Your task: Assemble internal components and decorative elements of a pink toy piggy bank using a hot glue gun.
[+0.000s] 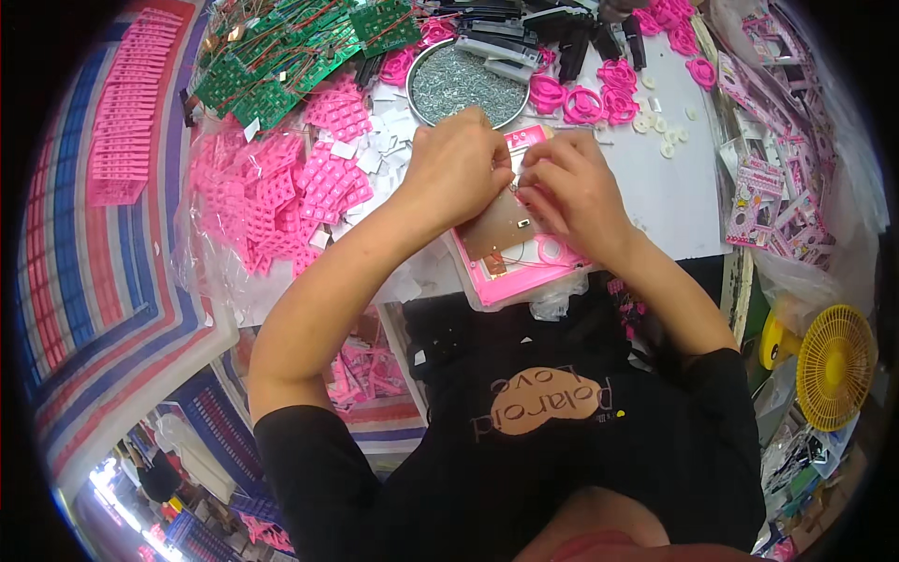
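In front of me lies a pink plastic casing (pixel 515 284) with a brown flat board (pixel 485 232) set in it. Thin wires and a round pink part show at the casing's near end. My left hand (pixel 457 167) reaches over the board's far left part, its fingers closed in a pinch. Close beside it, my right hand (pixel 573 190) has its fingers bent and pinched over the board's right side. Both sets of fingertips nearly meet above the board. Whatever small thing they hold is hidden by the fingers.
Just beyond my hands stands a round dish (pixel 449 110) of small screws. Pink keypad pieces (pixel 245 192) and green circuit boards (pixel 272 66) pile up at left. Pink rings (pixel 582 105) and black parts (pixel 573 47) lie behind. A yellow fan (pixel 836 367) is at right.
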`<state>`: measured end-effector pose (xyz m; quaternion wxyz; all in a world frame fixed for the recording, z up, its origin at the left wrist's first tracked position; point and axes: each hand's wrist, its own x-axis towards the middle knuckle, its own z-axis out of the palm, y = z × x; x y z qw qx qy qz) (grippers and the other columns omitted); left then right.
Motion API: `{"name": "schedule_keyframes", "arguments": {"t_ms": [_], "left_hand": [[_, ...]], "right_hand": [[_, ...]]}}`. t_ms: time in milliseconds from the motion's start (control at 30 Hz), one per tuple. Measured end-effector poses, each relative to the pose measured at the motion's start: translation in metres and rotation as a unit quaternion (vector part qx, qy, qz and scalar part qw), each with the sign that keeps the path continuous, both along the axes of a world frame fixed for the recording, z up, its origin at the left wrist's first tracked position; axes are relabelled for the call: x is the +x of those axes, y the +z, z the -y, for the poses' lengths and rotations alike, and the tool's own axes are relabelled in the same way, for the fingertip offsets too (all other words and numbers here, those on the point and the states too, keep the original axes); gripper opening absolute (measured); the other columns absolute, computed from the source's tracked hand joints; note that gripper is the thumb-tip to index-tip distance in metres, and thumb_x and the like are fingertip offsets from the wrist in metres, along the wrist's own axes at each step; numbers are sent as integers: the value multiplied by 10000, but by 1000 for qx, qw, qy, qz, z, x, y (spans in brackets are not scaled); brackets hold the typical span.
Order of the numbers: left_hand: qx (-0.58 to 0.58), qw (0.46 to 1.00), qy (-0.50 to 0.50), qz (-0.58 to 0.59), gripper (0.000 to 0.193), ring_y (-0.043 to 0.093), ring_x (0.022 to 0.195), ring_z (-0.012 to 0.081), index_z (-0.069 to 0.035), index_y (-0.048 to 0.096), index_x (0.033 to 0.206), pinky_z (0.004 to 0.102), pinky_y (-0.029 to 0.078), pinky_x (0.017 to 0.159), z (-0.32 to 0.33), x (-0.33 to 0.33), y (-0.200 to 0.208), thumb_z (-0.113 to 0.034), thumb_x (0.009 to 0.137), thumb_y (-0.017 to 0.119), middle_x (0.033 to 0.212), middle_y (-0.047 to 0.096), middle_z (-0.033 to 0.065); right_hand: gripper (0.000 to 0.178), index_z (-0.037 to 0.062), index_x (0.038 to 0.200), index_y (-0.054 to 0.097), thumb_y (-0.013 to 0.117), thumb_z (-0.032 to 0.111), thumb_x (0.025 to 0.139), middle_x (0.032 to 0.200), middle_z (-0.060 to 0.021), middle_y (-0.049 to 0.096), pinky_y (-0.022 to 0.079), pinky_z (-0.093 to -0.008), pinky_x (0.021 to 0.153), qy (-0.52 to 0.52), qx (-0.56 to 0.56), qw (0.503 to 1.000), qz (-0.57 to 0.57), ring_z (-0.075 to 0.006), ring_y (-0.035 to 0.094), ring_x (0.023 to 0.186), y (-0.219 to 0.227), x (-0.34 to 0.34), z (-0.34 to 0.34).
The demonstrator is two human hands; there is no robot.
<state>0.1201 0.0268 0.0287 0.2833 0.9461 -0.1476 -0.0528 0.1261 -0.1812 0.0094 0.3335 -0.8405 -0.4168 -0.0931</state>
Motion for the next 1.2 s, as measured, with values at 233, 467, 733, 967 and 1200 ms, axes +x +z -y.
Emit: {"name": "schedule_keyframes", "arguments": {"t_ms": [233, 467, 733, 967, 1200], "left_hand": [[16, 1000, 8, 6, 124, 652, 926, 338, -71, 735, 799, 459, 515, 804, 3, 1, -4, -189, 766, 755, 965, 651, 123], [26, 999, -1, -26, 130, 656, 913, 336, -78, 740, 797, 450, 514, 809, 3, 5, -1, -202, 758, 751, 971, 652, 119], [-9, 997, -18, 76, 194, 641, 968, 287, -114, 727, 933, 481, 415, 879, -4, -4, -10, -177, 750, 733, 1000, 633, 83], [-31, 974, -41, 221, 149, 602, 914, 220, -155, 719, 944, 451, 335, 904, 10, -40, -17, -157, 799, 752, 929, 613, -4], [26, 969, 49, 241, 72, 595, 868, 197, -152, 708, 850, 432, 326, 887, -23, -35, -19, -179, 826, 771, 846, 631, -3]], "right_hand": [[129, 94, 853, 706, 789, 123, 758, 1066, -30, 628, 476, -434, 898, 12, -28, 999, -23, -308, 531, 1044, -3, 8, 1], [141, 81, 908, 758, 765, 111, 770, 1007, -32, 657, 538, -386, 817, 167, -75, 982, 43, -273, 582, 995, 15, 20, 16], [195, 69, 959, 775, 766, 94, 765, 1029, -33, 691, 554, -377, 832, 188, -92, 978, -18, -281, 603, 998, 19, 25, 17], [195, 56, 953, 773, 723, 44, 765, 1036, -57, 744, 562, -393, 870, 130, 17, 983, -128, -301, 632, 1065, -4, 23, 26], [269, 83, 1058, 737, 728, 70, 790, 1017, -60, 695, 519, -409, 871, 129, 1, 991, -42, -294, 609, 992, -2, 15, 17]]}}
